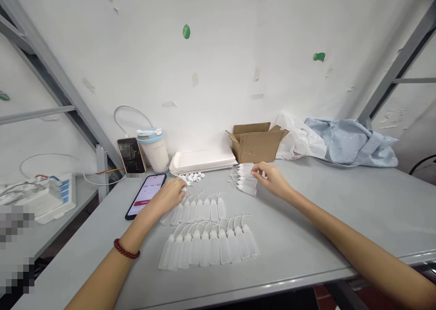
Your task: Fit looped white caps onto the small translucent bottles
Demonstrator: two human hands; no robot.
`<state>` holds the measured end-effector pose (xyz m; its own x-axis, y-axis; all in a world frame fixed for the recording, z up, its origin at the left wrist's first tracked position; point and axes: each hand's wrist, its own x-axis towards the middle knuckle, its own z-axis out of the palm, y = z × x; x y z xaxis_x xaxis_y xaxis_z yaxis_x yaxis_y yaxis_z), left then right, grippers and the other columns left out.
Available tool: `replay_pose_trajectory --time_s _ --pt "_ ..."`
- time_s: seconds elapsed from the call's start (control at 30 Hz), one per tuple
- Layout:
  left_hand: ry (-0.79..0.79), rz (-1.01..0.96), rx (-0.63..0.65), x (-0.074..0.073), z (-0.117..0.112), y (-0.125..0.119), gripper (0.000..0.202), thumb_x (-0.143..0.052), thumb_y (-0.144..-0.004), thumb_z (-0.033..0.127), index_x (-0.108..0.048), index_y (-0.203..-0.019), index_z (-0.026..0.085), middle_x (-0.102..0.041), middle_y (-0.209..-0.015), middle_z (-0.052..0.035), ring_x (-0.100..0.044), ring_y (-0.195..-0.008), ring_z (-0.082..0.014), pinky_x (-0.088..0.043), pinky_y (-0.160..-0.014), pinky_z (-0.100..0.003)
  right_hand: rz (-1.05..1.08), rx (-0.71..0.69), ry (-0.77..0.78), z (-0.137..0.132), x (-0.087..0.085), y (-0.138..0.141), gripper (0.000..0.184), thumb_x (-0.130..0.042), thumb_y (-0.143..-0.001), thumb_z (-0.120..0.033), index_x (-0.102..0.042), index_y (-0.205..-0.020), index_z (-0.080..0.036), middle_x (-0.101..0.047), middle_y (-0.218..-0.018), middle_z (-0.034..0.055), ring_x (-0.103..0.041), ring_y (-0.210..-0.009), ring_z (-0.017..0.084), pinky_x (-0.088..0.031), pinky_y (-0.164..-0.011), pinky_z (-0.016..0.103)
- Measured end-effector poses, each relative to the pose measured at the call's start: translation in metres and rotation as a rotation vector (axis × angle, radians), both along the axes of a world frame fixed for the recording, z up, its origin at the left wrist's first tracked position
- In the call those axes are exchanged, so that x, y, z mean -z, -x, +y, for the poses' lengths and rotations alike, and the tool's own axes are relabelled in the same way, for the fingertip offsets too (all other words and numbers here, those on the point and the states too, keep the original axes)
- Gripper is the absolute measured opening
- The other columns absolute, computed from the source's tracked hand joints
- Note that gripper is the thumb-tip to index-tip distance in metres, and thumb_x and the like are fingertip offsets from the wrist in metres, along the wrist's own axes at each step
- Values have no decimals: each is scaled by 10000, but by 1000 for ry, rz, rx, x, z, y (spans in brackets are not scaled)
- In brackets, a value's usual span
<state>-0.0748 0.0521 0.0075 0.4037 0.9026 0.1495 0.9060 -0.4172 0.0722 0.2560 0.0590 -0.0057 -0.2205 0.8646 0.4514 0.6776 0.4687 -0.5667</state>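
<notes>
My left hand [170,194] is closed beside a small pile of white caps [195,177], with what looks like a white cap [184,189] at its fingertips. At the right, my right hand [270,178] pinches the end of a translucent plastic bottle in a small stack of bottles [245,182] with thin strings, lying sideways. Between my arms lie two rows of flat translucent bottles with capped necks and thin strings: a back row [197,211], its left end partly behind my left hand, and a longer front row [209,248].
A phone showing a timer [150,189] lies left of my left hand. Along the wall stand another phone [132,155], a lidded cup [155,151], a stack of white sheets [204,159], an open cardboard box [257,144], a plastic bag [296,139] and blue cloth [354,142].
</notes>
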Motion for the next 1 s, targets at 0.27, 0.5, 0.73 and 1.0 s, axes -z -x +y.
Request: replay_pose_trajectory --time_s 0.27,0.5,0.73,1.0 --pt "-77 -54 -12 -7 -20 -23 209 -381 -850 199 -537 -978 144 -616 -947 -104 -575 -897 -251 -435 -749 -351 -106 -428 415 -56 -24 29 281 -496 -813 -271 -432 -560 -167 -347 -487 -69 -287 -453 59 -235 -419 191" --pt "-141 -124 182 -6 -46 -50 166 -407 -863 167 -520 -984 150 -603 -927 -88 -565 -873 -229 -449 -724 -347 -283 -570 493 -73 -22 38 301 -524 -735 -203 -376 -476 -161 -335 -441 -70 -288 -417 42 -223 -393 184" --pt "-102 -154 290 -7 -60 -63 151 -437 -878 176 -542 -983 148 -583 -877 -69 -537 -834 -211 -448 -702 -333 -371 -518 700 -72 -25 36 272 -517 -712 -268 -409 -482 -171 -418 -410 -50 -406 -352 67 -271 -348 182" --pt "-86 -194 314 -8 -65 -68 171 -433 -888 201 -564 -988 153 -579 -862 -69 -536 -828 -206 -444 -699 -323 -423 -459 816 -71 -27 36 305 -510 -686 -323 -381 -449 -181 -447 -381 -32 -472 -317 106 -304 -320 191"
